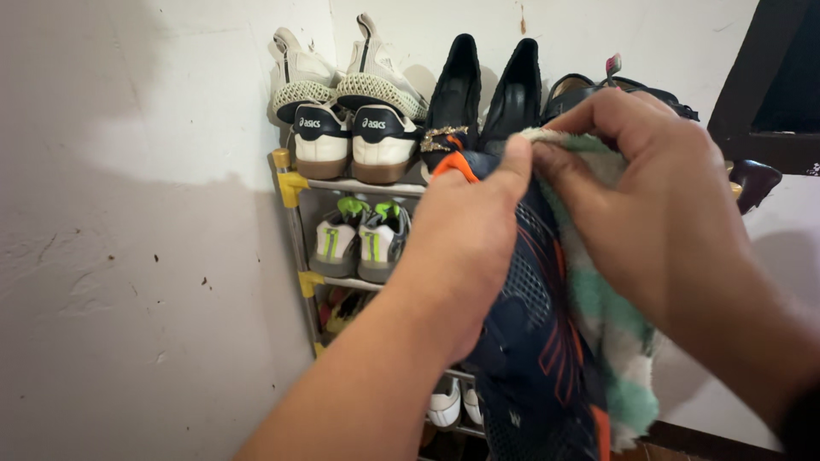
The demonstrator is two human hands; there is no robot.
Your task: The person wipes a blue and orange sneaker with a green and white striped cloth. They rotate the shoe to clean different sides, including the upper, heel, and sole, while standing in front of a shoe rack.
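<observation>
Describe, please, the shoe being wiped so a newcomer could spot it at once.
In front of the shoe rack by the white wall, the left hand holds up a dark navy mesh shoe. Unlike the shelved pairs, it has orange trim, and the right hand presses a green-and-white cloth on it.

Shoe [534, 341] before rack [295, 248]; cloth [611, 333] right of shoe

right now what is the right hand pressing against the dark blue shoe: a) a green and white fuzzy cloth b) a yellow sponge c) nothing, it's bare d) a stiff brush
a: the right hand bunches a green and white fuzzy cloth against the dark blue shoe with orange markings, which the left hand has in its grip in front of the shoe rack.
</observation>
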